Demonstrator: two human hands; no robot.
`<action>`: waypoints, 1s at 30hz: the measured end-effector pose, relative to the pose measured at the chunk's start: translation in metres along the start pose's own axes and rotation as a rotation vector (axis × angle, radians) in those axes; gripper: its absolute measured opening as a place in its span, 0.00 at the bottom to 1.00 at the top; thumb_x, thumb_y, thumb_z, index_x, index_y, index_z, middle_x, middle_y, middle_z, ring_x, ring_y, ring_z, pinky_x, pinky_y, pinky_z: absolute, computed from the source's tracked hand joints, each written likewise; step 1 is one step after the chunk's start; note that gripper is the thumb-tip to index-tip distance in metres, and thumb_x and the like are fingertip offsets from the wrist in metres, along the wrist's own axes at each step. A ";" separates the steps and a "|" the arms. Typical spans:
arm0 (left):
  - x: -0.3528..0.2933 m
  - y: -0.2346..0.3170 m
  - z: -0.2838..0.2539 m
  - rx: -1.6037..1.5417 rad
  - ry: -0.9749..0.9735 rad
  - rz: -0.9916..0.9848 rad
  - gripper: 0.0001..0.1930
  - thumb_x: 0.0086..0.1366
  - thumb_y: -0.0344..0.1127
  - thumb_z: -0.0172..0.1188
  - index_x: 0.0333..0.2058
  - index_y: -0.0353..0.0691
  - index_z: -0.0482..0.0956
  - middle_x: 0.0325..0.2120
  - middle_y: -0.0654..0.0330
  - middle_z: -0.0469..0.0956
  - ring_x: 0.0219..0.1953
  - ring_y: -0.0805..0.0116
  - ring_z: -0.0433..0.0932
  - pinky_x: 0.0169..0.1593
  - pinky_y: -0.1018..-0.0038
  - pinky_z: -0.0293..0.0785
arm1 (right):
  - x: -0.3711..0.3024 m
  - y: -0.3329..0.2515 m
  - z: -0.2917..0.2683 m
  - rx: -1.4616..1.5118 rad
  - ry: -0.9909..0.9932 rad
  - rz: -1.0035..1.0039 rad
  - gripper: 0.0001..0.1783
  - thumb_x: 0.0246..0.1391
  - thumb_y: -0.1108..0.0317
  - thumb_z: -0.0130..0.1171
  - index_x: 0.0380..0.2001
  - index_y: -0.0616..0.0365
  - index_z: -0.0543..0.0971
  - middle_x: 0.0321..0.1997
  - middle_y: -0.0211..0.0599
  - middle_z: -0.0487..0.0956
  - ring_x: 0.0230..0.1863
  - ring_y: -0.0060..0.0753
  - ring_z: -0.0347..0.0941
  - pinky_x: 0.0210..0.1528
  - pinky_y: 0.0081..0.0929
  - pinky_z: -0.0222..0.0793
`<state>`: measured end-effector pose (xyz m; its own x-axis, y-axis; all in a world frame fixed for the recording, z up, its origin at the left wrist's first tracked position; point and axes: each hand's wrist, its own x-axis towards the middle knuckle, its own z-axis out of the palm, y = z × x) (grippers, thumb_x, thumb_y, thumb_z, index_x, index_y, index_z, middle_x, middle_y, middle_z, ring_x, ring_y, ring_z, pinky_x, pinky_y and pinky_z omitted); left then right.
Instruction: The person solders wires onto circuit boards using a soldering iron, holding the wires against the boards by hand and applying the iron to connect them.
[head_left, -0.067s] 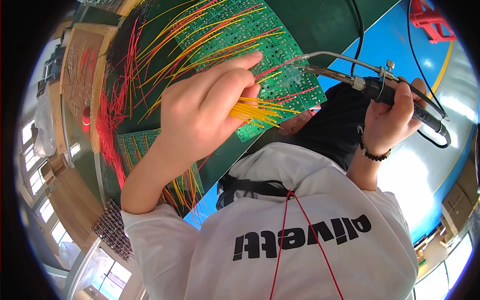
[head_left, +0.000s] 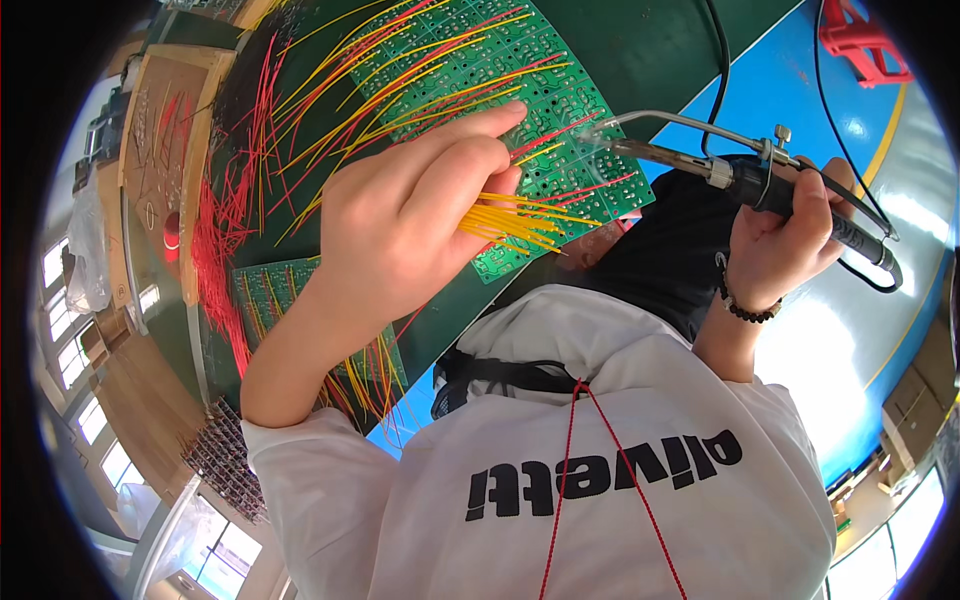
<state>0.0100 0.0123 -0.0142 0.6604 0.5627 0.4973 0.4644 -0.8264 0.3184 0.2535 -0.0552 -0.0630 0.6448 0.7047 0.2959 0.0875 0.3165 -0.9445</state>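
Observation:
Over the green circuit board, my left hand is closed around a bundle of yellow wires, whose ends fan out below the fingers. Its index finger reaches across the board's surface. My right hand grips the black handle of a soldering iron, with a curved metal solder-feed tube clamped along it. The iron's tip is close to the board's right part, near red and yellow wires; whether it touches, I cannot tell. Rows of red and yellow wires stick out from the board's left side.
A second wired board lies beneath my left forearm. Loose red wires pile at the left, beside a wooden-edged tray. Black cable trails over the dark green tabletop. A red stool stands on the blue floor.
The soldering iron's tip has shifted very slightly down and to the right, along with the feed tube. My left hand and the wire bundle stay in place.

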 end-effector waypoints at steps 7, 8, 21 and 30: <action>0.000 0.006 -0.010 -0.061 -0.147 -0.095 0.08 0.46 0.21 0.60 0.25 0.33 0.70 0.33 0.53 0.78 0.28 0.64 0.78 0.28 0.78 0.74 | -0.003 -0.020 0.022 0.049 -0.002 0.101 0.10 0.42 0.71 0.55 0.17 0.61 0.64 0.18 0.32 0.69 0.15 0.16 0.61 0.15 0.13 0.58; 0.001 0.006 -0.010 -0.060 -0.145 -0.096 0.08 0.46 0.21 0.60 0.25 0.33 0.70 0.33 0.53 0.78 0.28 0.64 0.78 0.28 0.78 0.74 | -0.003 -0.018 0.021 0.050 -0.004 0.100 0.10 0.42 0.71 0.55 0.17 0.61 0.64 0.18 0.32 0.69 0.15 0.16 0.61 0.15 0.13 0.58; -0.002 -0.003 -0.002 -0.028 -0.027 -0.011 0.11 0.39 0.24 0.62 0.23 0.38 0.70 0.31 0.62 0.78 0.21 0.71 0.76 0.21 0.79 0.71 | -0.002 -0.010 0.022 -0.069 0.055 -0.002 0.11 0.41 0.70 0.57 0.17 0.61 0.65 0.17 0.33 0.70 0.14 0.15 0.61 0.12 0.12 0.56; -0.001 -0.001 -0.002 -0.042 -0.014 -0.025 0.10 0.40 0.24 0.62 0.23 0.38 0.70 0.31 0.62 0.78 0.21 0.71 0.76 0.22 0.79 0.71 | -0.001 -0.005 0.015 0.028 0.017 0.046 0.10 0.41 0.70 0.56 0.18 0.62 0.67 0.17 0.30 0.67 0.14 0.15 0.61 0.14 0.12 0.57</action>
<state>0.0073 0.0127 -0.0139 0.6573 0.5833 0.4771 0.4562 -0.8120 0.3642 0.2415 -0.0480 -0.0561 0.6607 0.7080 0.2494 0.0361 0.3020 -0.9526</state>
